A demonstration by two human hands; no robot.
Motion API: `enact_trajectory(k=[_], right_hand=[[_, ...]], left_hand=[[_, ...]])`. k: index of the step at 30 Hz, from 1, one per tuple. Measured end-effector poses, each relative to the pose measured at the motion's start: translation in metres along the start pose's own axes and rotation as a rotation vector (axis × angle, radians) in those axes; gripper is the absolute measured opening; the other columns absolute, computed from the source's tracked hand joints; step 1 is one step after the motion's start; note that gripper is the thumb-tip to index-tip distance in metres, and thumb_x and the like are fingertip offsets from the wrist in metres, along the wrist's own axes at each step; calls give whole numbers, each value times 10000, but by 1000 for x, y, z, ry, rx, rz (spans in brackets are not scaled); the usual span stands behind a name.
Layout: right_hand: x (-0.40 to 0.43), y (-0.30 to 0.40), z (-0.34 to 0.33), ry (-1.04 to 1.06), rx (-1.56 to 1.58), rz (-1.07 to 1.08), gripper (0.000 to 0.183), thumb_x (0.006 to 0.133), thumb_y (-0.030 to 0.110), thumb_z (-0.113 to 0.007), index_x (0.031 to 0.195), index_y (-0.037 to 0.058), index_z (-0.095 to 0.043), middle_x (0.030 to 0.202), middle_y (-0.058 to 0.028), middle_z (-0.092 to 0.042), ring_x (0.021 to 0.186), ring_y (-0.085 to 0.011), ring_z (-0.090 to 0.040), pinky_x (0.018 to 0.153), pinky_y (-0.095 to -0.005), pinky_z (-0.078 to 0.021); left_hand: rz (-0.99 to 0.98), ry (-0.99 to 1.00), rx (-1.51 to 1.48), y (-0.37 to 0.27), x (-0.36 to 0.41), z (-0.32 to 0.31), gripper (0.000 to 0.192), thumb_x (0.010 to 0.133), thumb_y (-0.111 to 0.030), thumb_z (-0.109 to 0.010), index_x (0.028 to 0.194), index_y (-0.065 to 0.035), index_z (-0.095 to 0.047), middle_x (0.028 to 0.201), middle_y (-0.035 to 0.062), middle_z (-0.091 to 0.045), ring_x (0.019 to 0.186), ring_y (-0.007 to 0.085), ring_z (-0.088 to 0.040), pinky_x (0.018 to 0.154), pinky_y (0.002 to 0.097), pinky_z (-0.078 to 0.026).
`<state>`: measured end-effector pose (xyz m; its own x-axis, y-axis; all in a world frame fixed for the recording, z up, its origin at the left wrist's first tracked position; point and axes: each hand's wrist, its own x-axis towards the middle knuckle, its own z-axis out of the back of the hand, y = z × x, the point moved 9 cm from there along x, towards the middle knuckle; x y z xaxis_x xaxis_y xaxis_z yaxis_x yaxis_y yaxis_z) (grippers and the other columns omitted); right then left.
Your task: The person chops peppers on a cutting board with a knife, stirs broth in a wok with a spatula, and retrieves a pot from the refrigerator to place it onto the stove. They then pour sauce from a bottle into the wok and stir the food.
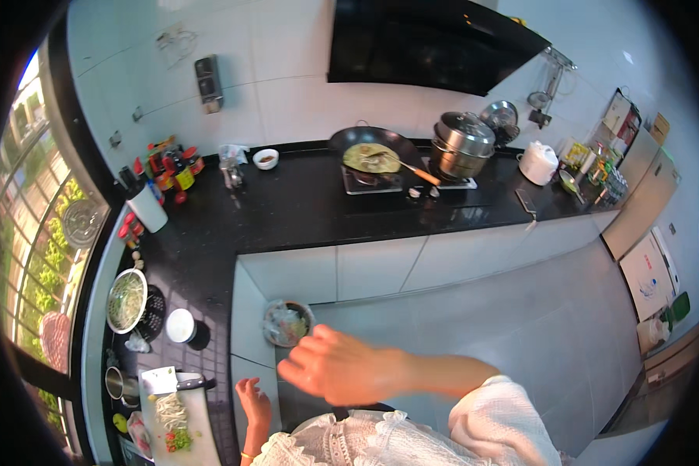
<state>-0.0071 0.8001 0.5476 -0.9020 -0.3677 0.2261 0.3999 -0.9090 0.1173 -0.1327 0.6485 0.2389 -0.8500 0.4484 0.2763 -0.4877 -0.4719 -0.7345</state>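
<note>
My right hand (333, 368) is raised in front of my chest, slightly blurred, with its back to the camera. Its palm is hidden, so whether it holds anything cannot be seen. Lower down, my left hand (254, 402) hangs with loosely bent fingers apart and nothing visible in them. Beside it on the counter lies a cutting board (201, 428) carrying a cleaver (163, 380), a heap of pale strips (171, 412) and chopped green and red pieces (179, 441). Beyond my right hand, a waste bin (288, 323) with a plastic liner stands on the floor.
A wok (341, 138) with greenish food and a wooden-handled spatula (422, 175) sits on a burner. A steamer pot (461, 152) stands to its right. The counter also bears a colander (112, 314), white-lidded container (180, 325), knife block (148, 209) and phone (525, 201).
</note>
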Motion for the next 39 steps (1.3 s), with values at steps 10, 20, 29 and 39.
enact_trajectory(k=[10,20,29,39], right_hand=[[-56,13,135,208,-347,495,276,671,270,-590,741,6,-632,650,-111,-593,594,-238,-540,577,-406,-402],[-79,-144,171,80,-633,27,303,695,271,-516,690,-16,-613,626,-125,-566,634,-255,-540,586,-384,-406],[-88,-317,156,25,-498,-192,356,604,223,-582,884,3,-570,596,9,-434,543,-134,-428,471,-267,-318],[-210,-615,-14,523,-380,-441,382,717,114,-547,1088,27,-523,694,-117,-596,644,-252,-624,447,-376,-465]], left_hand=[[-84,343,64,-71,42,-167,507,572,42,-627,1039,-86,-474,1074,204,-430,1014,378,-454,846,433,-404],[-57,387,124,-115,125,-242,376,581,25,-621,932,-49,-513,1009,183,-463,967,356,-460,825,409,-412],[-162,372,55,-154,269,-338,377,626,-50,-644,981,-107,-531,1027,148,-482,969,346,-491,768,433,-437],[39,293,180,-134,286,-349,320,637,-69,-627,949,-92,-558,1003,139,-501,942,335,-514,750,442,-445]])
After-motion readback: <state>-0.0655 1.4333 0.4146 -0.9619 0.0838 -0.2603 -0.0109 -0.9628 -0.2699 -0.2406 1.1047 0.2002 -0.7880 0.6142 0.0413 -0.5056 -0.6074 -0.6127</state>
